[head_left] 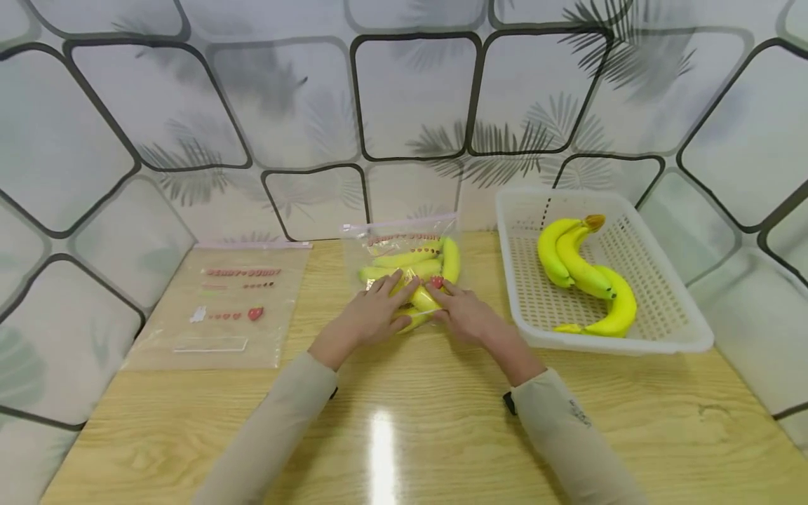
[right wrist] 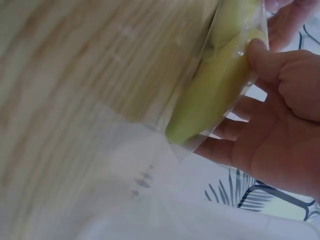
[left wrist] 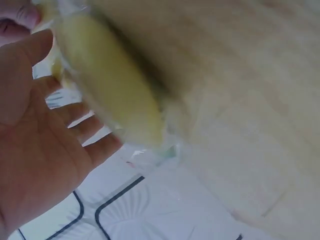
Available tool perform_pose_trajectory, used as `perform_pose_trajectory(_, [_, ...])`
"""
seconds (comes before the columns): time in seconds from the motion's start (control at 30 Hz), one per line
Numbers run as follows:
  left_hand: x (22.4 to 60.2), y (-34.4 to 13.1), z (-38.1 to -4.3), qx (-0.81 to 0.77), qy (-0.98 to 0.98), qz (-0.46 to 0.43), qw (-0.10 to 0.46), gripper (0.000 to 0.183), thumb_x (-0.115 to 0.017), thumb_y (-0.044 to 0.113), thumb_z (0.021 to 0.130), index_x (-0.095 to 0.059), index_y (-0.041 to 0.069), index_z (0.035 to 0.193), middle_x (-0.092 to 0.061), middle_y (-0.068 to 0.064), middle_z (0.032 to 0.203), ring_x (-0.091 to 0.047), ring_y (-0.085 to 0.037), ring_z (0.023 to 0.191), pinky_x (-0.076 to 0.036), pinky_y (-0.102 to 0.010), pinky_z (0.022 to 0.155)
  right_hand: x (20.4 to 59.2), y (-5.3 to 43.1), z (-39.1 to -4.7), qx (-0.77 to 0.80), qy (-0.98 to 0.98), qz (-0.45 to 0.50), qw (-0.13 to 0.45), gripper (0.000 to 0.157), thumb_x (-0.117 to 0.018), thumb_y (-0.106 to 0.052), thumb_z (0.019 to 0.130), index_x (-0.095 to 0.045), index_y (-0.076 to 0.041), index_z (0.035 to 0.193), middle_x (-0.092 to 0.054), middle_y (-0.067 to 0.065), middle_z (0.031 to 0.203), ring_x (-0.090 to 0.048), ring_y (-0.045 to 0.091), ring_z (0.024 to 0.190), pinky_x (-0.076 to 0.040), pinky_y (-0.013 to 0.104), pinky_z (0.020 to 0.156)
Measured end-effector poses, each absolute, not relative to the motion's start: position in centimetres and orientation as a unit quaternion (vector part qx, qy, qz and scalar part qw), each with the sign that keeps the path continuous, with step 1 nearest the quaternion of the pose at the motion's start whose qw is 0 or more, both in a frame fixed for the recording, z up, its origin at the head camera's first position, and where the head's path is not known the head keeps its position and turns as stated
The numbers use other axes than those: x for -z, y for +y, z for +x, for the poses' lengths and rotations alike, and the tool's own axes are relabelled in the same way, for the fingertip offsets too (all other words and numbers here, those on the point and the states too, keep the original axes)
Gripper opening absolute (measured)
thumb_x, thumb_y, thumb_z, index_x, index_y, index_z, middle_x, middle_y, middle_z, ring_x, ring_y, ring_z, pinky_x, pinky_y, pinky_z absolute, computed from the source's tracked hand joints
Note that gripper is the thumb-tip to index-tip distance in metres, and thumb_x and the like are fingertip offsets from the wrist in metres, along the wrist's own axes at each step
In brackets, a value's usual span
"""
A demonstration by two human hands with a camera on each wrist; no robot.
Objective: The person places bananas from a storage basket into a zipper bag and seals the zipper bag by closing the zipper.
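A clear zip bag with red print lies on the table, its pink zip strip toward the wall. Several yellow bananas are inside it. My left hand rests on the bag's near left part with its fingers extended over the plastic. Opposite it, my right hand presses on the near right part, fingertips close to the left ones. In the left wrist view, a bagged banana lies beside the left fingers. The right wrist view has the thumb and straight fingers against the bag round another banana.
To the left, a second zip bag lies flat with the same red print. A white plastic basket stands at the right, holding a few more bananas. Patterned cloth rises behind the wooden table and along its sides.
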State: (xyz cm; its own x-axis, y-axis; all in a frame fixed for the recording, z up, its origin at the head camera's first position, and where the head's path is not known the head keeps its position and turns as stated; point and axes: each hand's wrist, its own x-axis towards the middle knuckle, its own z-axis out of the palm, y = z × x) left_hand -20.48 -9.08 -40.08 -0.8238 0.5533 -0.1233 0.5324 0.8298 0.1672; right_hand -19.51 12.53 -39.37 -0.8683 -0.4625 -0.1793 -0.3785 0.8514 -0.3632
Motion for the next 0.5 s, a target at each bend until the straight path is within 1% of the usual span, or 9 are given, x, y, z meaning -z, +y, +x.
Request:
perform_pose_trajectory(0.07, [39.8, -9.0, -20.5, -0.055, 0.951, 0.287, 0.098, 0.073, -0.049, 0.045, 0.103, -0.011, 0.023, 0.161, -0.012, -0.014, 0.165, -0.023, -0.039, 0.148, -0.035, -0.06, 0.109, 39.5, 12.7, -19.5, 0.163, 0.952, -0.217, 0.139, 0.058, -0.045, -0.029, 0.106, -0.023, -0.017, 0.159, -0.022, 0.028, 0.158, -0.034, 0.058, 0.134, -0.038, 0.069, 0.101])
perform_pose_trajectory(0.13, [39.8, -9.0, -20.6, -0.053, 0.951, 0.282, 0.113, 0.074, -0.049, 0.045, 0.103, -0.008, 0.023, 0.161, -0.011, -0.013, 0.165, -0.021, -0.039, 0.148, -0.033, -0.06, 0.11, 39.7, 12.8, -19.5, 0.167, 0.953, -0.205, 0.15, 0.059, -0.041, -0.033, 0.107, -0.018, -0.018, 0.16, -0.019, 0.028, 0.16, -0.03, 0.056, 0.138, -0.034, 0.07, 0.104])
perform_pose_trajectory(0.23, [40.0, -9.2, -20.7, -0.04, 0.955, 0.264, 0.126, 0.074, -0.042, 0.049, 0.104, 0.001, 0.027, 0.161, -0.008, -0.014, 0.166, -0.02, -0.04, 0.148, -0.035, -0.06, 0.109, 40.0, 12.8, -19.5, 0.169, 0.955, -0.188, 0.157, 0.062, -0.034, -0.04, 0.108, -0.011, -0.019, 0.161, -0.015, 0.027, 0.161, -0.026, 0.054, 0.141, -0.029, 0.069, 0.107])
perform_pose_trajectory(0.33, [40.3, -9.8, -21.0, -0.034, 0.961, 0.244, 0.125, 0.071, -0.034, 0.053, 0.105, 0.007, 0.032, 0.159, -0.007, -0.015, 0.165, -0.018, -0.041, 0.149, -0.036, -0.061, 0.108, 40.3, 12.6, -19.8, 0.166, 0.957, -0.179, 0.155, 0.062, -0.029, -0.043, 0.108, -0.008, -0.018, 0.161, -0.015, 0.026, 0.161, -0.026, 0.055, 0.14, -0.028, 0.07, 0.107])
perform_pose_trajectory(0.4, [40.2, -10.3, -21.1, -0.035, 0.964, 0.236, 0.121, 0.069, -0.031, 0.055, 0.105, 0.007, 0.034, 0.159, -0.007, -0.016, 0.165, -0.017, -0.041, 0.149, -0.036, -0.061, 0.108, 40.2, 12.3, -20.0, 0.166, 0.959, -0.172, 0.155, 0.061, -0.027, -0.043, 0.108, -0.009, -0.018, 0.161, -0.016, 0.026, 0.161, -0.026, 0.055, 0.14, -0.028, 0.071, 0.106])
perform_pose_trajectory(0.5, [40.0, -11.7, -21.1, -0.065, 0.966, 0.216, 0.13, 0.07, -0.031, 0.055, 0.104, 0.002, 0.029, 0.16, -0.006, -0.02, 0.165, -0.014, -0.045, 0.148, -0.031, -0.065, 0.109, 40.0, 12.0, -20.0, 0.176, 0.957, -0.162, 0.164, 0.062, -0.029, -0.043, 0.108, -0.009, -0.018, 0.161, -0.015, 0.026, 0.161, -0.023, 0.055, 0.142, -0.025, 0.072, 0.107])
